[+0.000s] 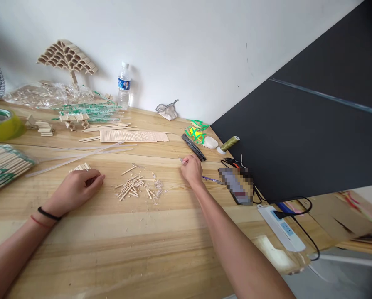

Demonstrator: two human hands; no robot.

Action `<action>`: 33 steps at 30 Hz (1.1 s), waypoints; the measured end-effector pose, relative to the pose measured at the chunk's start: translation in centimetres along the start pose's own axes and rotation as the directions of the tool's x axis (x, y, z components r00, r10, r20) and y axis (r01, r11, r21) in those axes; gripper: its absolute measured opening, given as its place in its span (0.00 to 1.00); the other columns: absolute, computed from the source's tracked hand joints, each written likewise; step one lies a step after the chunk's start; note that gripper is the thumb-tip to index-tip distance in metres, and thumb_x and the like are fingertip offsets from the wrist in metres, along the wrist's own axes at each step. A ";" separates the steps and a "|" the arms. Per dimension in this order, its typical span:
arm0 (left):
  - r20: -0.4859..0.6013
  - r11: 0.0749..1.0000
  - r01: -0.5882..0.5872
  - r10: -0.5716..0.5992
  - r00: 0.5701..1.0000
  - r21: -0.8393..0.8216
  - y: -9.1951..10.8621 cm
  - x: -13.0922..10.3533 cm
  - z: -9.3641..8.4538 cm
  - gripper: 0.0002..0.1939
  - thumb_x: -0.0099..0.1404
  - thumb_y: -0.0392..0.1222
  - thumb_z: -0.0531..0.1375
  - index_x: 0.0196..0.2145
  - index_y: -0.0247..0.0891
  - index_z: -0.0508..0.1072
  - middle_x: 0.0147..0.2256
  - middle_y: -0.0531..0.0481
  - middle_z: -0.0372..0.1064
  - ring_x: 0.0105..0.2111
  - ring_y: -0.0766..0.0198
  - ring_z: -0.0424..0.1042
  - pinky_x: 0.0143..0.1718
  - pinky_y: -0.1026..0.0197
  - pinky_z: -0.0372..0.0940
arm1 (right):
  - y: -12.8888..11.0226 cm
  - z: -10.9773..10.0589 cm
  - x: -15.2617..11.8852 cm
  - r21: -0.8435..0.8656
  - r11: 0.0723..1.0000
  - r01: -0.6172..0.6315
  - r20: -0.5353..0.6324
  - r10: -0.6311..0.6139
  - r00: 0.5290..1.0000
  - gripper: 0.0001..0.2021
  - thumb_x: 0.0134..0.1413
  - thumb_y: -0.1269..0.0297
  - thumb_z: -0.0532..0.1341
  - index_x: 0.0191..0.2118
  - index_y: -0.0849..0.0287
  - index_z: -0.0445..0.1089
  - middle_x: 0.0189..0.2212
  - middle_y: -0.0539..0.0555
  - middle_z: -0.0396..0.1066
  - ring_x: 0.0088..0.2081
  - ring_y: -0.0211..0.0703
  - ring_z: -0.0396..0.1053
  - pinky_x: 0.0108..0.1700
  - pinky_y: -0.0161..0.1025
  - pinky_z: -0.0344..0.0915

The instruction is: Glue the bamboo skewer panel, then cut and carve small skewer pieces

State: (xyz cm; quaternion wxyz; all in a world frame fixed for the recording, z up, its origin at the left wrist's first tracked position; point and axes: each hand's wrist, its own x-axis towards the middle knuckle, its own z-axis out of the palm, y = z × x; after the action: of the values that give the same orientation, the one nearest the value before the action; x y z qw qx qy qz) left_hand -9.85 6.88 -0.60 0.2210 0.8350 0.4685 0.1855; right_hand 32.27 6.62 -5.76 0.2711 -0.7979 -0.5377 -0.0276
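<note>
My left hand (78, 187) rests on the table with its fingers curled and nothing visible in them. Just behind its knuckles lies a small piece made of joined wooden sticks (80, 167), partly covered by the hand. Between my hands is a loose pile of short cut wooden sticks (131, 187) with crumbs beside it. Over on the right, my right hand (192, 169) is closed in a pinch, and a small silvery tip (181, 160) shows at its fingertips. A thin purple tool (212, 180) lies by that wrist; whether it joins the tip is hidden. A black utility knife (194, 147) is just beyond.
A flat stick panel (134, 136) lies mid-table, behind clear strips (80, 158). Stick models, including a tree-like one (67, 58), stand at back left near a water bottle (124, 87). Yellow tape (5, 124), a thread spool (230, 144), a phone (237, 187) and a power strip (281, 228) flank the sides.
</note>
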 end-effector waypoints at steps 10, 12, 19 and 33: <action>-0.001 1.000 -0.004 0.004 1.000 0.007 -0.5 0.1 0.2 0.22 0.71 0.56 0.49 0.24 0.41 0.61 0.21 0.52 0.65 0.24 0.63 0.63 0.30 0.59 0.56 | 0.7 -0.6 -0.1 0.095 0.988 0.123 0.024 -0.125 0.992 0.08 0.53 0.75 0.56 0.29 0.56 0.69 0.34 0.53 0.73 0.38 0.45 0.69 0.43 0.39 0.63; 0.002 1.000 -0.009 0.009 1.000 0.004 -0.5 0.0 0.2 0.22 0.71 0.56 0.50 0.24 0.41 0.61 0.21 0.52 0.65 0.24 0.63 0.63 0.30 0.59 0.56 | 0.7 -0.4 0.1 0.076 0.994 0.076 -0.001 -0.076 0.997 0.08 0.54 0.75 0.57 0.30 0.56 0.69 0.34 0.54 0.74 0.38 0.46 0.69 0.44 0.40 0.63; -0.004 1.000 -0.022 0.022 1.000 0.001 -0.1 0.0 -0.1 0.21 0.71 0.54 0.49 0.24 0.41 0.61 0.22 0.52 0.64 0.24 0.64 0.63 0.30 0.59 0.55 | 0.1 0.6 0.8 -0.036 0.996 -0.088 -0.042 0.086 0.995 0.06 0.50 0.75 0.61 0.29 0.58 0.72 0.34 0.60 0.74 0.39 0.50 0.70 0.44 0.40 0.64; 0.002 1.000 -0.007 0.007 1.000 0.005 -0.2 0.3 0.2 0.20 0.70 0.54 0.50 0.26 0.40 0.66 0.24 0.51 0.68 0.26 0.62 0.65 0.31 0.59 0.56 | 0.2 -0.3 0.4 0.003 0.999 0.049 0.038 -0.049 0.998 0.08 0.48 0.77 0.58 0.26 0.57 0.69 0.31 0.55 0.73 0.35 0.46 0.69 0.42 0.39 0.62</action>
State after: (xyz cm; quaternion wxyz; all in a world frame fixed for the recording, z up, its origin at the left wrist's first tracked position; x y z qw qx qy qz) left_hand -9.78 7.20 -0.87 0.2189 0.8374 0.4658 0.1842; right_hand 32.71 6.77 -5.51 0.2608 -0.7846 -0.5622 -0.0185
